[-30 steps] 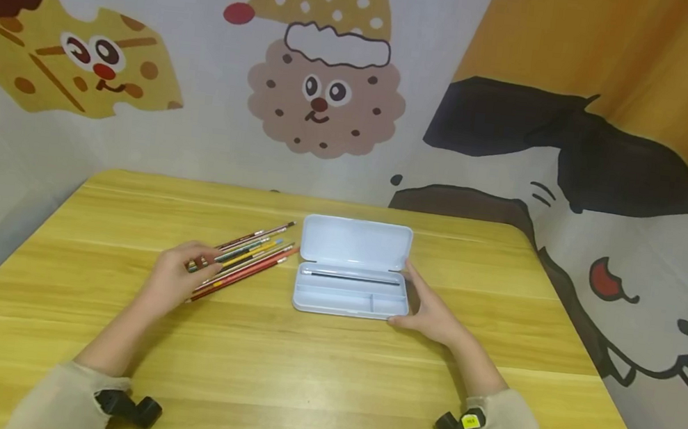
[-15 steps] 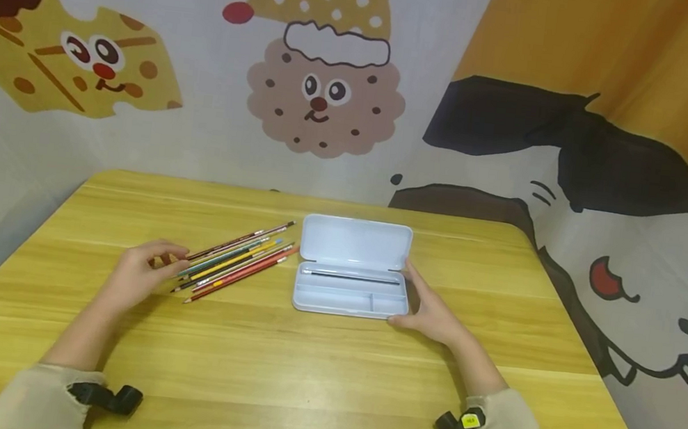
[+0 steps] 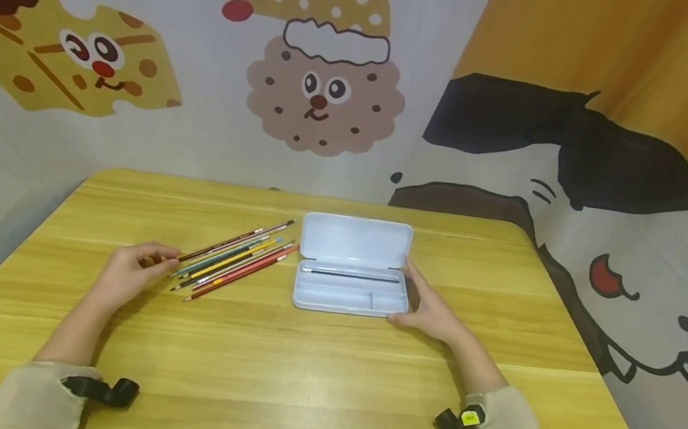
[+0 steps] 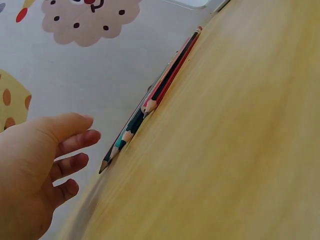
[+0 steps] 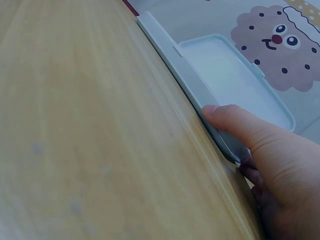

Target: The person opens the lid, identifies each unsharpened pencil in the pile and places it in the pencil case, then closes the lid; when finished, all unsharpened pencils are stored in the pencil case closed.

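Left hand (image 3: 127, 268) loose and holding nothing, fingertips at the near ends of the pencils (image 3: 232, 259), which run up-right toward the open case (image 3: 350, 271) steadied by my right hand (image 3: 431, 307).

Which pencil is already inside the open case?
The single dark pencil lying in the long back compartment of the pale blue plastic case; the other coloured pencils lie fanned on the table.

Pale blue case (image 3: 351, 265), multicoloured pencils (image 3: 232, 262), yellow wood-grain table (image 3: 314, 379).
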`<state>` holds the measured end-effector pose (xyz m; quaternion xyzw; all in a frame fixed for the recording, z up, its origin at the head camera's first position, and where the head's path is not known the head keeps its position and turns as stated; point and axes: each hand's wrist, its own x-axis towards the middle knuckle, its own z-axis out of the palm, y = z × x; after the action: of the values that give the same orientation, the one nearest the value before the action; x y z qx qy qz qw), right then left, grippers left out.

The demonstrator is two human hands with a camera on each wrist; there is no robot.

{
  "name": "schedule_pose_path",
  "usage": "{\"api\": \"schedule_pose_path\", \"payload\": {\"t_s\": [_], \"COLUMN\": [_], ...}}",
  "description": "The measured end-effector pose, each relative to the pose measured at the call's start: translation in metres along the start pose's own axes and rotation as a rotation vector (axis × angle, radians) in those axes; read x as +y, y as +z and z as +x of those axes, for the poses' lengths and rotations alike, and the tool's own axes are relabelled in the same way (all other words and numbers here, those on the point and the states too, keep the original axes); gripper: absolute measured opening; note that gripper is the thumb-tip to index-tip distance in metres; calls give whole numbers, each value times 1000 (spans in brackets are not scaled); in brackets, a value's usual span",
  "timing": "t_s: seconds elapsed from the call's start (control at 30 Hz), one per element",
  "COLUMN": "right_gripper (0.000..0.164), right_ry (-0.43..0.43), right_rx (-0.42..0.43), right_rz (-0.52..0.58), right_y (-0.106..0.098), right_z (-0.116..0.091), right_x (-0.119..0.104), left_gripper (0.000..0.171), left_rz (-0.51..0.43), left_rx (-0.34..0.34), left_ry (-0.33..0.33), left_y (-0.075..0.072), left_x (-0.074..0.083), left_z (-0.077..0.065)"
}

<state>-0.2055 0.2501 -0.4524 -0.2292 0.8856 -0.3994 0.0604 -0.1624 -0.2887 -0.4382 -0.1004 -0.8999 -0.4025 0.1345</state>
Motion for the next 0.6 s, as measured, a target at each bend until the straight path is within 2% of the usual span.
{"api": "schedule_pose_path", "payload": {"t_s": [0.27, 0.43, 0.6], "right_gripper": [121, 121, 122], "right_ry": [6, 2, 0], "right_rx": [-1, -6, -4], "right_rz": [-4, 3, 2], "right_y": [-1, -1, -1], "right_z": [1, 1, 1], "right_x": [-2, -2, -2], "left_gripper": [13, 13, 13], "left_rz": [29, 54, 53], "left_rx": [-12, -27, -48], "left_ry": [29, 23, -11], "left_y": [10, 15, 15], "left_x": [-3, -5, -4], "left_z": [6, 10, 13]}}
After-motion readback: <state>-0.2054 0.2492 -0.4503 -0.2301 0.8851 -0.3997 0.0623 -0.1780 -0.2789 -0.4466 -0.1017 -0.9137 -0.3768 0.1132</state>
